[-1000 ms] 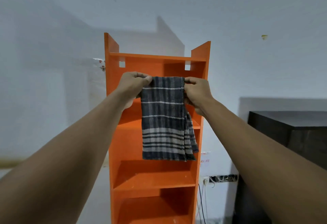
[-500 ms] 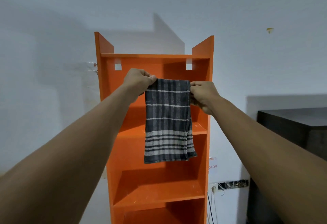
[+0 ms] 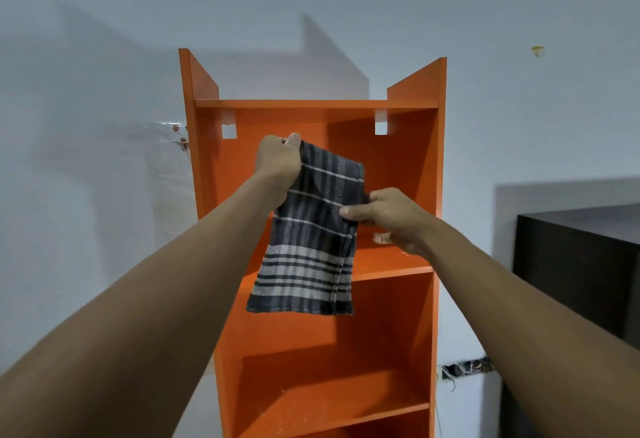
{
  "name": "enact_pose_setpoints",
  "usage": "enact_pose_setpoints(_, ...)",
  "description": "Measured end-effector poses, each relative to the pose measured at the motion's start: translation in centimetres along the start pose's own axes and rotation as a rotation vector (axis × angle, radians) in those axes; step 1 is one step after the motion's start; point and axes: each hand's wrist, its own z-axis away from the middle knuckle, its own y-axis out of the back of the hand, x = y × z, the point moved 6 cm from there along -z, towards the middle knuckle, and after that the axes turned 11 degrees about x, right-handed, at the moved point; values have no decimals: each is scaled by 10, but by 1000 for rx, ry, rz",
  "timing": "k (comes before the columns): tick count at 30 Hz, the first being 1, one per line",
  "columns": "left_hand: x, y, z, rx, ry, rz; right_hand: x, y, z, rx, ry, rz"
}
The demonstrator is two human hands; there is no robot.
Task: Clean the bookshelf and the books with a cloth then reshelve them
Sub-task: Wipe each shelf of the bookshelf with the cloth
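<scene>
Cloth (image 3: 308,254) hangs in front of the shelf (image 3: 431,167), with the left hand (image 3: 278,166) curled round its top corner and the right hand (image 3: 389,216) pinching its side edge. Best to fold it into a fat pad (loose ends just flap about), then rub the shelf from the top down.

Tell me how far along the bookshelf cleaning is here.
Done: no books show on the bookshelf, so they seem already removed. In hand: the left hand grips a top corner of the plaid cloth, the right hand pinches its edge, before the upper shelf. Left: wiping the shelves, cleaning the unseen books, reshelving.
</scene>
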Motion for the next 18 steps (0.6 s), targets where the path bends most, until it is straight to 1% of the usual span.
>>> enact_pose_setpoints(2,-9,-1,-2,-60,47,74,13,-7,-4,14,-42,-27)
enact_pose_setpoints(4,-16,0,-5,-95,75,129,16,-12,-11,35,-78,-172)
enact_pose_setpoints(6,-21,2,-10,-76,67,116,11,-18,-18,23,-95,-311)
enact_pose_setpoints(7,-25,3,-15,-57,68,99,6,-21,-19,12,-88,-332)
enact_pose_setpoints(9,-32,6,-22,-29,102,102,-1,-25,-21,-15,-48,-300)
enact_pose_setpoints(12,-42,2,-29,-34,224,166,-2,-29,-24,-63,-57,-306)
enact_pose_setpoints(14,-44,-2,-24,-48,297,203,1,-28,-31,4,-90,-370)
enact_pose_setpoints(15,-44,-6,-20,-112,331,223,3,-24,-35,68,-106,-420)
enact_pose_setpoints(16,-44,-10,-13,-229,360,203,5,-20,-39,127,-116,-457)
enact_pose_setpoints(18,-48,-17,5,-507,371,43,8,-13,-49,217,-117,-460)
